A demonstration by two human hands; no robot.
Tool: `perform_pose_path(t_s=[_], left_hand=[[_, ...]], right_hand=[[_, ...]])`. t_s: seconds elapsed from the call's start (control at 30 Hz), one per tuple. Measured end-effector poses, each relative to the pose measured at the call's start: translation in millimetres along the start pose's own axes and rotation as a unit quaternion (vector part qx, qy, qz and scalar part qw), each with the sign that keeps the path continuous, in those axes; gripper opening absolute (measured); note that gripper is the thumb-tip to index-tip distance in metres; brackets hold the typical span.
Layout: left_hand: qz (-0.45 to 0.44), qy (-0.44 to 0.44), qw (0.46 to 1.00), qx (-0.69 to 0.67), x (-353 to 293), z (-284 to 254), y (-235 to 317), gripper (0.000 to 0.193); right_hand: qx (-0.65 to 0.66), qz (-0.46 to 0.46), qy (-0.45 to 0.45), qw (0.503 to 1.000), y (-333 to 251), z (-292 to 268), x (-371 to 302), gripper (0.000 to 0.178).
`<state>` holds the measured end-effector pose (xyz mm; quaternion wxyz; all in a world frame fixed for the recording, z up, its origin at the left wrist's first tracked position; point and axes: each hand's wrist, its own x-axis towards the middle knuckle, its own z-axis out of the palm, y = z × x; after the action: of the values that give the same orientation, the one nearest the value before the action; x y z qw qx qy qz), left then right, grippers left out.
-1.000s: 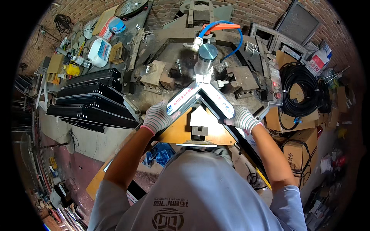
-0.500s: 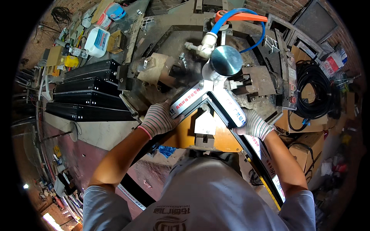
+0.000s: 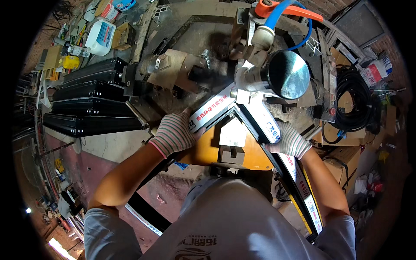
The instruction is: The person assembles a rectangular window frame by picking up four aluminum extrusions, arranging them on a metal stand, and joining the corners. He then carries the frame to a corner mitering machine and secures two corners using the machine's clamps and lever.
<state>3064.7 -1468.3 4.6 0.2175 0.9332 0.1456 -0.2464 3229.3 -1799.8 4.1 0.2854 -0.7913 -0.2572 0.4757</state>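
Both striped gloves are closed on an aluminium frame [image 3: 212, 108] with black edges and white printed film, its two bars meeting in a corner pointing away from me. My left hand [image 3: 174, 133] grips the left bar, thumb on the inner edge. On the right bar, my right hand [image 3: 289, 141] has its fingers wrapped over the outer side. At the joint stands a shiny metal cylinder [image 3: 289, 74], which hides part of the machine behind it. Inside the angle lie a pale pointed block [image 3: 232, 132] and an orange-yellow plate [image 3: 206, 149].
A blue hose [image 3: 284, 12] and orange lever [image 3: 299, 11] rise at the back. Black profiles [image 3: 91, 125] are stacked left, near a white jug [image 3: 100, 38]. Coiled black cable [image 3: 353, 99] hangs at right above a cardboard box [image 3: 342, 160].
The metal cylinder, hose and lever have shifted right in view, and the cylinder looks larger. Both hands keep their grip on the frame, nearly in place. The surroundings have slid slightly left.
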Motion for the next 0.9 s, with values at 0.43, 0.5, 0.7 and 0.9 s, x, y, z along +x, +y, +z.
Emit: perform_pose_path(t_s=[0.43,0.5,0.7,0.9], left_hand=[[-0.017,0.038,0.999,0.006,-4,-6,16,0.071],[-0.021,0.039,0.999,0.015,-6,-7,20,0.076],[-0.022,0.075,0.997,0.025,-3,4,17,0.055],[-0.017,0.097,0.995,0.010,-5,9,21,0.048]], right_hand=[[-0.025,-0.084,0.031,0.996,14,1,0,0.063],[-0.026,-0.094,0.034,0.995,17,1,1,0.061],[-0.035,-0.074,0.046,0.996,21,2,-1,0.054],[-0.043,-0.059,0.030,0.997,10,-5,-10,0.055]])
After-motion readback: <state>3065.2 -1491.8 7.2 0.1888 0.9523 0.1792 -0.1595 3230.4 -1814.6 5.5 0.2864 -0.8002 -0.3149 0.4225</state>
